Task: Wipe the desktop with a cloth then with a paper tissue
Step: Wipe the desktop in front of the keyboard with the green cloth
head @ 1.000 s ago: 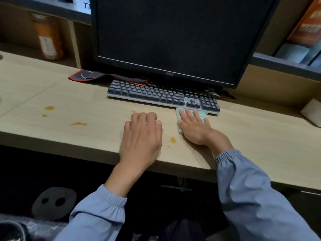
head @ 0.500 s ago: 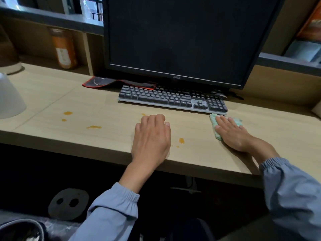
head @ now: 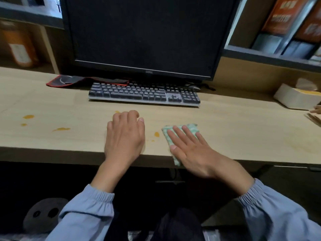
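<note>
A green-and-white checked cloth (head: 191, 128) lies on the light wooden desktop (head: 243, 133) near its front edge. My right hand (head: 192, 150) presses flat on the cloth with straight, spread fingers and covers most of it. My left hand (head: 125, 136) rests palm down on the desk to the left, its fingers slightly bent and holding nothing. An orange spot (head: 156, 134) sits between the two hands, just left of the cloth. More orange stains (head: 28, 116) mark the desk at the left. A tissue box (head: 295, 98) stands at the far right.
A dark keyboard (head: 144, 94) lies behind the hands under a black monitor (head: 144, 35). A red-edged black mouse pad (head: 69, 80) lies at the back left. Shelves with books and an orange bottle line the back. Part of another person's fingers (head: 317, 110) shows at the right edge.
My right hand has slid the cloth from beside the keyboard's right end toward the front edge and to the left, close to the orange spot. My left hand has stayed in place.
</note>
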The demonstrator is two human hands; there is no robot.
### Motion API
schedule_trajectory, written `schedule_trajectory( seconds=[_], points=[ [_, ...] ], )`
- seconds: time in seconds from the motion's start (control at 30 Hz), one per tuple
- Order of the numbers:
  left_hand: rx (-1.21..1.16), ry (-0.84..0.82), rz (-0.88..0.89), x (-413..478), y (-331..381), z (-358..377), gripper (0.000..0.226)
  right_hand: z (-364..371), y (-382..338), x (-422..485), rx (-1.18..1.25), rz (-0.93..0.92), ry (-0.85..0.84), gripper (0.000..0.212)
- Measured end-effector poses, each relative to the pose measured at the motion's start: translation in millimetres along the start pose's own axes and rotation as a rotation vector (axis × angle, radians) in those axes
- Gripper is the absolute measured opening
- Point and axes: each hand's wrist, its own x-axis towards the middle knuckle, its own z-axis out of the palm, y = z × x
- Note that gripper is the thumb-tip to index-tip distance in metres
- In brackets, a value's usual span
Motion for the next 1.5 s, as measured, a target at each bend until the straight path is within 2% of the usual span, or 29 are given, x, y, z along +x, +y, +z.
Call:
schedule_trajectory(
  seconds=[0.1,0.4,0.53,0.77,1.07,1.2,1.5],
  points=[
    [-0.009,0.016,-0.008,-1,0,-1,0.03,-1,4,-2,-0.004,-0.009,-0.015,0.055],
    [0.02,0.029,0.009,-1,-2,2,0.027,-22,28,106,0.032,0.101,0.031,0.054],
    [0.054,0.034,0.031,-1,-2,1,0.03,-29,29,127,0.045,0.119,0.011,0.055],
    [0.054,0.016,0.034,0,-3,1,0.03,-27,41,115,0.036,0.119,0.054,0.055],
    [0.089,0.02,0.021,-1,-1,2,0.028,-33,91,95,0.033,0.316,0.043,0.055],
    [0.096,0.034,0.006,-2,0,3,0.021,-31,76,96,0.029,0.311,0.004,0.056],
    [0.084,0.066,0.013,-2,-2,4,0.019,-3,17,37,0.039,0.192,0.059,0.056]
  ],
)
